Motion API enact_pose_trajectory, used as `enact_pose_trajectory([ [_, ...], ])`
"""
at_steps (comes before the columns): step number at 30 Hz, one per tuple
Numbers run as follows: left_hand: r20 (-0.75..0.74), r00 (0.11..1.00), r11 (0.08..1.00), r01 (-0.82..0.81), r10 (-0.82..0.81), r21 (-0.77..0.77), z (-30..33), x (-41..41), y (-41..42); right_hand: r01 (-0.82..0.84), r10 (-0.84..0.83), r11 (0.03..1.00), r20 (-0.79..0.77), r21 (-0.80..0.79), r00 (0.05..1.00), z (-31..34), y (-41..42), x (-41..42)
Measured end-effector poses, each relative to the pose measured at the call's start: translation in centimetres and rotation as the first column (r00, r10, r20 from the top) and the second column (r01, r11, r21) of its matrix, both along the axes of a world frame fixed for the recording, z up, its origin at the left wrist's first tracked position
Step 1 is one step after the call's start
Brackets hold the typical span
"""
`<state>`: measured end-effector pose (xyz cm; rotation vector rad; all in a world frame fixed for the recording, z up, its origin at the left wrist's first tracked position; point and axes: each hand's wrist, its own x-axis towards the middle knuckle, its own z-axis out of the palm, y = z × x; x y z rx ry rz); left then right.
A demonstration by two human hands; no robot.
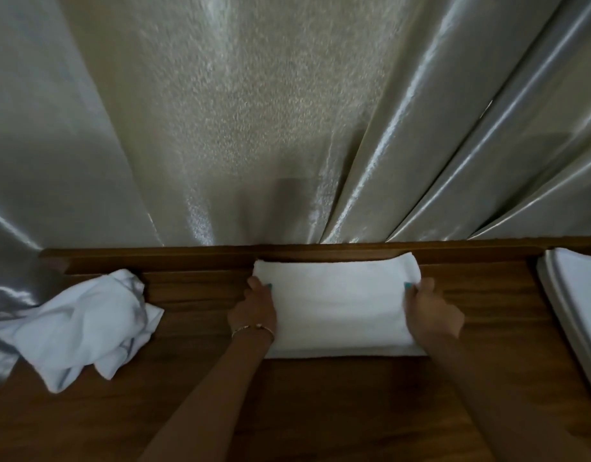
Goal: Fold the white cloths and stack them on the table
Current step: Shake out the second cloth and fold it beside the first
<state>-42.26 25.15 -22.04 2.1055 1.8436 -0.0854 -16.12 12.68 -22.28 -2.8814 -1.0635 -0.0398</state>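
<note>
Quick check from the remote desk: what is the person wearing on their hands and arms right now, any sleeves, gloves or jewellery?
No gloves and no sleeves in view: both forearms are bare to the frame's edge. The left hand has a thin metallic bracelet at the wrist. Nails on both hands are painted teal. The right hand shows no jewellery.

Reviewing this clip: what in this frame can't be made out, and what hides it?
Head view only:
- Stack of folded cloths: cut off by the right edge; count unknown.
- Crumpled cloth: bunched, so whether it is one cloth or several is unclear.
- Fingers of left hand and right hand: tucked under the folded cloth.
- Table: ends cut off by frame edges.
</note>
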Motion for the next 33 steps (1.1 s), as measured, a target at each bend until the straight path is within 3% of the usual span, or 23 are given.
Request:
enact_pose_trajectory([
  [4, 0.165, 0.985, 0.940, -0.101, 0.049, 0.326, -0.5, -0.3, 0.4, -0.078, 0.052, 0.975, 0.127, 0.207, 0.991, 0.3, -0.7, 0.1],
  [7, 0.161, 0.973, 0.861, 0.062, -0.164, 0.505, -0.2, 0.7, -0.1, -0.234, 0.229, 0.953, 0.049, 0.191, 0.972, 0.6, -1.1, -0.5],
  [9, 0.106, 0.951, 0.883, 0.225, -0.292, 0.411, 0.3, 1.7, -1.1, -0.303, 0.310, 0.949, -0.083, 0.084, 0.947, 0.3, -0.9, -0.7],
  [11, 0.077, 0.945, 0.926, 0.292, -0.318, 0.239, 0.0, 2.2, -1.8, -0.316, 0.305, 0.948, -0.187, -0.034, 0.934, 0.0, -0.9, -0.5],
  [15, 0.019, 0.944, 0.943, 0.327, -0.328, 0.055, -1.7, 1.7, -2.3, -0.337, 0.306, 0.918, -0.166, -0.210, 0.937, -0.5, -1.1, -0.3],
  [21, 0.002, 0.954, 0.950, 0.299, -0.300, 0.091, -1.7, 2.1, -2.9, -0.269, 0.231, 0.947, -0.210, -0.175, 0.950, -1.2, -0.8, -0.5],
  [24, -0.093, 0.949, 0.944, 0.311, -0.302, 0.106, -1.0, 2.2, -2.6, -0.262, 0.251, 0.935, -0.073, -0.238, 0.965, -0.7, -0.2, -1.4],
  [26, -0.169, 0.931, 0.929, 0.347, -0.324, 0.127, -0.1, 2.9, -2.9, -0.291, 0.297, 0.943, 0.016, -0.162, 0.955, -0.2, 0.0, -2.5],
  [30, -0.022, 0.961, 0.960, 0.277, -0.276, 0.049, -0.4, 3.4, -4.6, -0.301, 0.261, 0.938, -0.220, -0.174, 0.940, -0.7, -1.0, -3.8],
  [33, -0.003, 0.967, 0.967, 0.253, -0.253, 0.033, -1.0, 3.3, -5.0, -0.273, 0.223, 0.943, -0.249, -0.191, 0.942, -1.2, -1.1, -3.7],
])
